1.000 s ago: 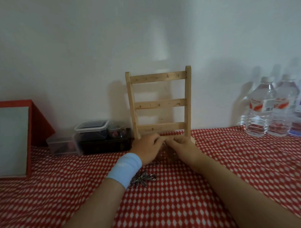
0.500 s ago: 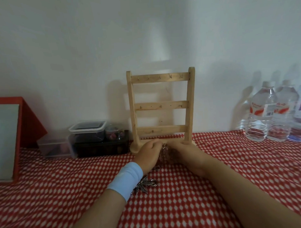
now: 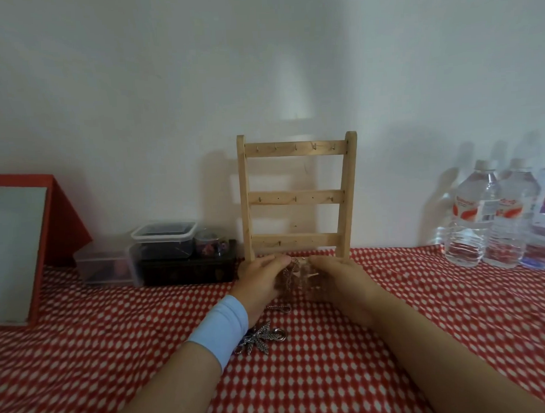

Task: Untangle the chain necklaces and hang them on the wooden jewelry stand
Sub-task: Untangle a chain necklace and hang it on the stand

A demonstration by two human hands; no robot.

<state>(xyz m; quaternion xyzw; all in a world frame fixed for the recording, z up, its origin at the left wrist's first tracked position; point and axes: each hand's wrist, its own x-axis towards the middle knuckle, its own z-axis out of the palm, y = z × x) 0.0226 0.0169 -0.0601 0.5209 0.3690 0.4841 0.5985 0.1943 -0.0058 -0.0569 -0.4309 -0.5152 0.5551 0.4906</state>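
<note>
far left edge of table: red-framed panel, leaning. back edge: plastic containers. i see left hand, fingers curled, pinching chain necklaces. leaf pendant lies by left wrist. tangle at back middle, just before wooden jewelry stand. right hand pinches same tangle. back right corner: water bottles.

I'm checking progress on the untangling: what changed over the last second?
The left hand and right hand, both still pinching the tangled chain, drew slightly apart, exposing more of it between them. Nothing was let go or hung. The wooden jewelry stand, the leaf pendant on the checked tablecloth, and the water bottles stayed put.
</note>
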